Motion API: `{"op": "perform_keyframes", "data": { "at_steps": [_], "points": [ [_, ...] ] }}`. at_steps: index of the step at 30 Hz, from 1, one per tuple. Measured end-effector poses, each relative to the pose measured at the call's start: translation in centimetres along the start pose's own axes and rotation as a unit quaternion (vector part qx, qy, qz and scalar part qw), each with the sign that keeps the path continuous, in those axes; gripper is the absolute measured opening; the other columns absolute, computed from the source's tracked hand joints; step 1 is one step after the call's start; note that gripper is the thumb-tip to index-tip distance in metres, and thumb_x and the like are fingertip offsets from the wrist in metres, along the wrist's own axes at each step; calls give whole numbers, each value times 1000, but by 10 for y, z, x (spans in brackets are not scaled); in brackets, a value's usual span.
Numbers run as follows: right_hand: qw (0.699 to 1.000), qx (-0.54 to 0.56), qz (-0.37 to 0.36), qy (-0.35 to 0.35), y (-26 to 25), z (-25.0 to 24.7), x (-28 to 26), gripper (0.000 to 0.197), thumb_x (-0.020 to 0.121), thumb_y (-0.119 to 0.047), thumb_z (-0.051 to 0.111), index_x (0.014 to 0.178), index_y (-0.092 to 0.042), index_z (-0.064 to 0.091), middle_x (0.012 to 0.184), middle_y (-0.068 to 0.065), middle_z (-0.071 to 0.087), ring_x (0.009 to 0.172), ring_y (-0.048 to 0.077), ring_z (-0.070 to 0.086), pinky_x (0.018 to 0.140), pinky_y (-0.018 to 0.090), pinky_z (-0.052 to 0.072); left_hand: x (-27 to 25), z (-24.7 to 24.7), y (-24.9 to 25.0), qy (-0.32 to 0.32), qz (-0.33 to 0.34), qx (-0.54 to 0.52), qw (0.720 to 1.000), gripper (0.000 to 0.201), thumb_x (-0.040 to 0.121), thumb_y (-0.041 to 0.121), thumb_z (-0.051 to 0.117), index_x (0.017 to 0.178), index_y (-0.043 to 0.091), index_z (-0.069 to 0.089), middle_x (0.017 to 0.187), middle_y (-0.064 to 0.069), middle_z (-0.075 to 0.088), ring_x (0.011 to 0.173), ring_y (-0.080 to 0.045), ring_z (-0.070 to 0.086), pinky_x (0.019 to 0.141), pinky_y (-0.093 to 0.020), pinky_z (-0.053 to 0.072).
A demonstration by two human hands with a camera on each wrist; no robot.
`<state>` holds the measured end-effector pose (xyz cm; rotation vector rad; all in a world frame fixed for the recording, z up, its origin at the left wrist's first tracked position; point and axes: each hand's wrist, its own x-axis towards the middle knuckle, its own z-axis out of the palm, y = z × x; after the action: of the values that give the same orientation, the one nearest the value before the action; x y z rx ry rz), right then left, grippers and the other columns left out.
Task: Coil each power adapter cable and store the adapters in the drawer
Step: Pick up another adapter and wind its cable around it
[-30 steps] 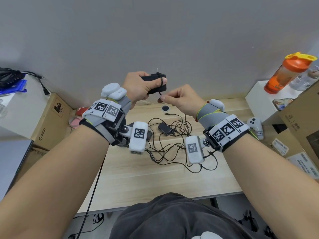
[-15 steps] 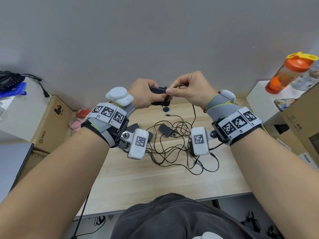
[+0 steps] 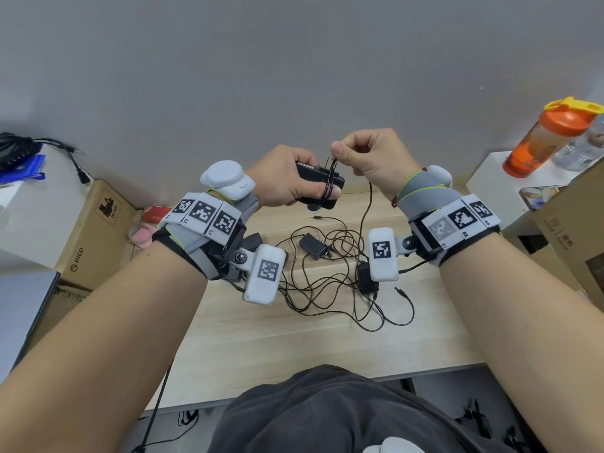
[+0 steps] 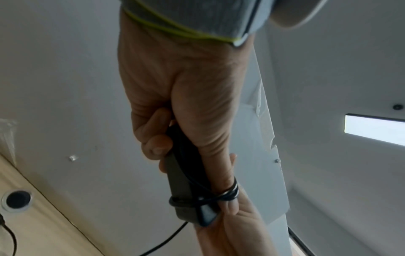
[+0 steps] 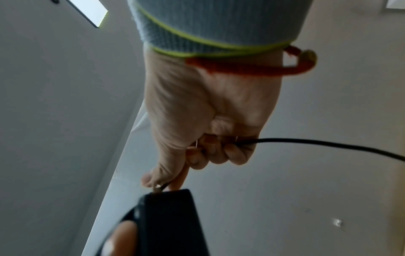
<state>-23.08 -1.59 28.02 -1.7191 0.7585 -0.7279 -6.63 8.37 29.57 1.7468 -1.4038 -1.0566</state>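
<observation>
My left hand [image 3: 287,181] grips a black power adapter [image 3: 315,178] in the air above the wooden table [image 3: 268,338]. A few turns of its thin black cable [image 3: 328,188] are looped around the adapter's end and my left thumb [image 4: 230,204]. My right hand [image 3: 366,155] pinches the same cable [image 5: 306,142] just above the adapter [image 5: 173,221], and the rest of it hangs down to the table. Two more black adapters [image 3: 312,246] [image 3: 365,276] lie on the table in a tangle of loose cables [image 3: 330,289]. No drawer is in view.
A cardboard box [image 3: 94,230] stands left of the table, with a red object [image 3: 157,212] beside it. At the right are an orange shaker bottle [image 3: 549,138] on a white stand [image 3: 490,178] and brown boxes [image 3: 568,223]. A cable hole [image 3: 314,209] sits near the wall.
My right hand came to the adapter, then rose above it, laying cable turns around the adapter end. Both hands moved slightly right and up.
</observation>
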Motion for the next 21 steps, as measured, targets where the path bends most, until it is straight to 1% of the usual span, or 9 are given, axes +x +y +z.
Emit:
{"op": "perform_keyframes", "data": {
  "at_steps": [2,5,7,9,11,14,18,19,21],
  "points": [
    [1000,14,15,-2,7,1,1,21,90,-25,69,71,-16,67,59,-5,53,51,8,36,54,22,33,0,1,2,-7,7,-26,1000,34,69,27,89,77,13,60,58,-2,62,43,-13,45,42,-20,33],
    [998,46,35,-5,17,8,-1,26,93,-25,65,70,-15,64,57,-1,44,49,10,30,51,24,26,1,4,5,7,14,-59,998,34,69,25,89,77,13,58,59,-3,57,50,-19,43,44,-23,32],
    [996,72,53,-4,21,14,-3,22,93,-20,65,72,-12,62,54,-2,37,47,9,26,50,26,20,3,5,6,25,17,-93,995,37,68,26,90,71,17,54,63,-6,54,57,-20,43,45,-24,32],
    [995,70,67,-3,25,19,-5,22,94,-10,60,72,-10,61,52,-3,36,46,7,26,51,27,18,5,5,6,45,15,-122,991,42,65,30,91,69,17,51,66,-9,53,63,-22,46,44,-23,33],
    [996,51,72,-13,28,23,-7,27,96,-9,56,69,-7,59,50,-5,38,48,10,26,52,27,19,6,5,7,71,15,-141,987,47,62,35,90,68,16,48,59,-4,56,64,-24,45,46,-26,32],
    [995,21,68,-64,25,28,-12,29,99,-25,56,78,-10,69,54,-1,35,52,14,27,49,21,25,10,0,7,124,13,-162,979,50,61,39,90,69,17,46,52,4,55,60,-22,44,47,-29,33],
    [993,-45,47,-99,10,31,-18,27,101,-24,53,92,-11,74,47,-13,29,43,3,30,43,11,32,14,-8,2,178,-1,-134,975,48,66,35,91,74,14,48,60,-1,55,47,-19,42,43,-27,34],
    [992,-63,41,-101,5,31,-19,25,100,-25,54,93,-12,75,48,-12,27,43,3,29,42,11,32,15,-10,0,184,-6,-124,975,48,65,37,91,75,14,49,62,-3,56,47,-18,42,43,-28,35],
    [990,-85,28,-109,-2,29,-20,23,98,-27,58,90,-15,76,56,-2,31,49,3,30,47,12,35,16,-13,-4,197,-15,-101,975,52,61,43,92,76,14,51,66,-3,57,49,-18,45,47,-29,38]
  ]
}}
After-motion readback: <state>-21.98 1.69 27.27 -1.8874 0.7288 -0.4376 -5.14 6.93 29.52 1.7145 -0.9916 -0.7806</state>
